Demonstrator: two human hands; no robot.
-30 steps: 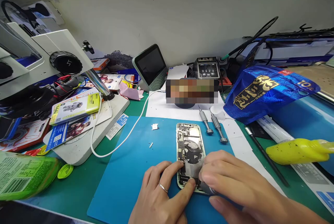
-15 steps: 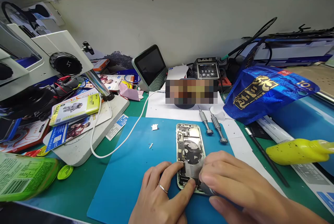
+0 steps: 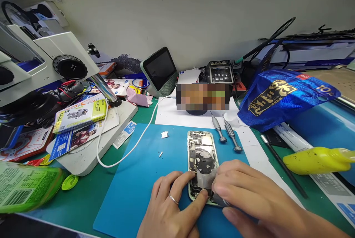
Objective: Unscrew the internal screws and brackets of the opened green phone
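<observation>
An opened phone (image 3: 204, 160) lies on the blue mat (image 3: 133, 190), its inner parts showing. My left hand (image 3: 173, 206) rests at its lower left, with the thumb on the lower part of the phone and a finger on its left edge; a ring shows on one finger. My right hand (image 3: 246, 193) is closed at the lower right edge of the phone, round a grey tool (image 3: 220, 200) that is mostly hidden by the fingers. Two grey screwdrivers (image 3: 219, 128) lie above right of the phone. A small metal plate (image 3: 164, 134) and a tiny part (image 3: 161, 154) lie to the left.
A microscope stand (image 3: 83, 153) with boxes on its base is at the left, and a white cable (image 3: 124, 162) curves over the mat. A blue bag (image 3: 285, 97), a yellow bottle (image 3: 316, 161) and a black rod (image 3: 285, 167) are at the right. A screen device (image 3: 159, 71) stands behind.
</observation>
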